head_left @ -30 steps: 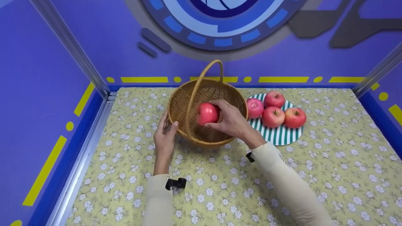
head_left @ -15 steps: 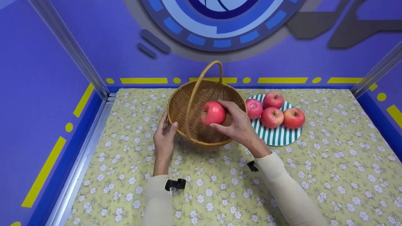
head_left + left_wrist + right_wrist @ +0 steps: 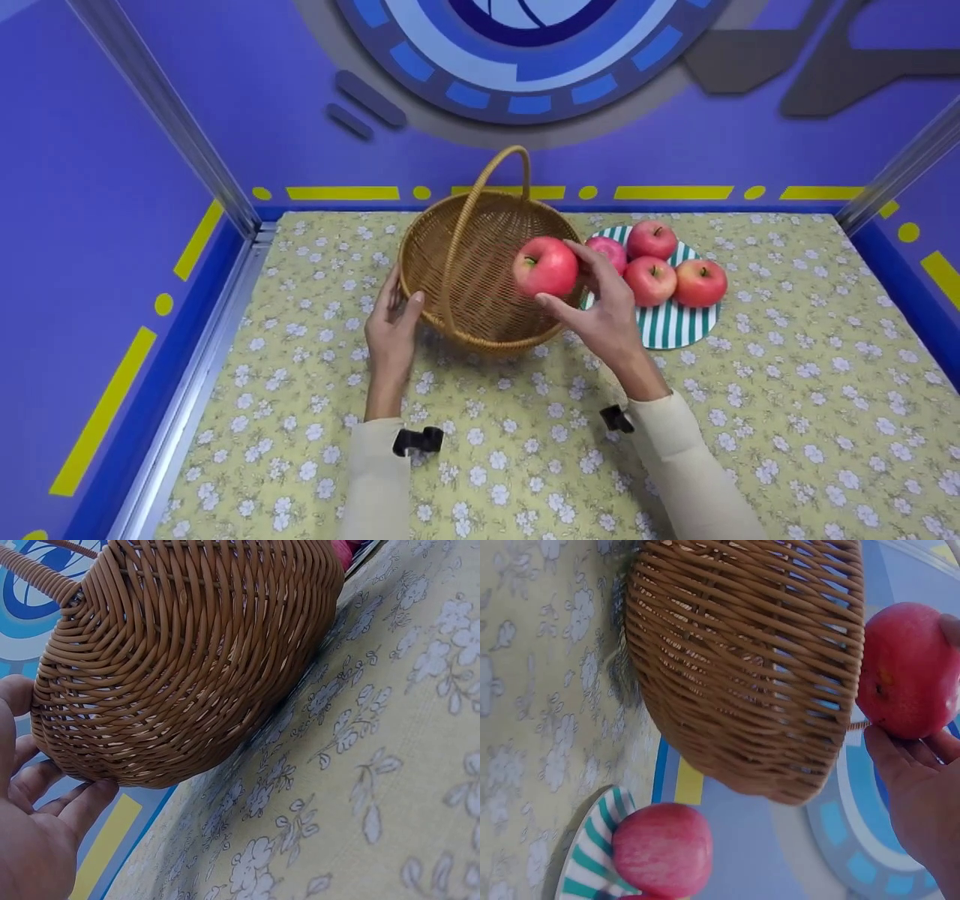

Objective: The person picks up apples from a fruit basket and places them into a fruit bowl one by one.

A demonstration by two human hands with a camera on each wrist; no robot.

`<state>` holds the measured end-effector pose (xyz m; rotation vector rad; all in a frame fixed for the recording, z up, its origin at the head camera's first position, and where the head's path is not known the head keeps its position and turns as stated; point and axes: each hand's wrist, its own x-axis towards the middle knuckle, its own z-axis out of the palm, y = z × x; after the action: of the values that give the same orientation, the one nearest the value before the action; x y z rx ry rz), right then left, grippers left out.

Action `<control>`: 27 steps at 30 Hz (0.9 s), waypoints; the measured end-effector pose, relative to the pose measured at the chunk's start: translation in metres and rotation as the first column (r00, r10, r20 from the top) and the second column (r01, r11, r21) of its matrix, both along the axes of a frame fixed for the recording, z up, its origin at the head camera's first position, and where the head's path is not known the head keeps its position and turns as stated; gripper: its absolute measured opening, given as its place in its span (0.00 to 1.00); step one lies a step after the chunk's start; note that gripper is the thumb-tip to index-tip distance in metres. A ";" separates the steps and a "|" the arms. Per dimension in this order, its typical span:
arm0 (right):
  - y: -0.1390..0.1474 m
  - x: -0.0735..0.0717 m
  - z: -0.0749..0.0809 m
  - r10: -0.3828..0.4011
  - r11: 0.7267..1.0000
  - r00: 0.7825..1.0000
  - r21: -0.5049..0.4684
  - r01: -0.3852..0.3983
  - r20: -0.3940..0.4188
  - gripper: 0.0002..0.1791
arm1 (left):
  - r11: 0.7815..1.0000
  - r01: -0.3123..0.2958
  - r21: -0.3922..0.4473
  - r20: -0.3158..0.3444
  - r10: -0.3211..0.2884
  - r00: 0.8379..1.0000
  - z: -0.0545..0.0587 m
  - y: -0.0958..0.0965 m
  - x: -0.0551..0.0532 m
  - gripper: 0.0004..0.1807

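A brown wicker basket [image 3: 480,315] with a tall arched handle [image 3: 469,202] stands on the cloth; no fruit shows inside it. My left hand [image 3: 391,341] grips the basket's left side, thumb at the rim and fingers [image 3: 86,810] against the outer weave. Between thumb and fingers, my right hand [image 3: 607,315] holds a red apple [image 3: 546,266] over the basket's right part. In the right wrist view that apple [image 3: 907,667] is at rim height. Several other apples [image 3: 651,281] rest on a green-and-white striped round plate [image 3: 671,334] to the right of the basket.
A yellow floral cloth [image 3: 480,465] covers the table. Behind it rises a blue printed wall [image 3: 262,135], and a metal frame strip [image 3: 180,405] runs along the left edge. Dark clips [image 3: 418,441] sit on the wrists.
My right hand has lifted the apple from inside the basket and moved it rightward, toward the rim nearest the plate. The left hand and the basket have stayed in place.
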<state>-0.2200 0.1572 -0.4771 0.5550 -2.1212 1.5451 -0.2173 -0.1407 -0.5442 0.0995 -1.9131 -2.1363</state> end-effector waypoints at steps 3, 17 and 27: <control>0.005 0.003 -0.002 0.003 0.997 1.000 -0.077 -0.003 -0.005 0.40 | 1.000 0.000 0.000 0.000 0.000 1.000 0.000 0.000 0.000 0.35; 0.029 0.012 -0.013 -0.065 0.964 0.993 -0.251 0.088 0.098 0.37 | 1.000 -0.002 0.007 -0.009 0.002 1.000 0.000 0.000 -0.001 0.35; 0.047 0.012 -0.021 -0.138 0.931 0.977 -0.315 0.183 0.159 0.37 | 1.000 -0.012 0.006 -0.004 0.012 1.000 -0.001 0.001 -0.001 0.34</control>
<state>-0.2075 0.2042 -0.4980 0.1601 -1.8879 1.8307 -0.2180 -0.1395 -0.5449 0.1079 -1.8996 -2.1332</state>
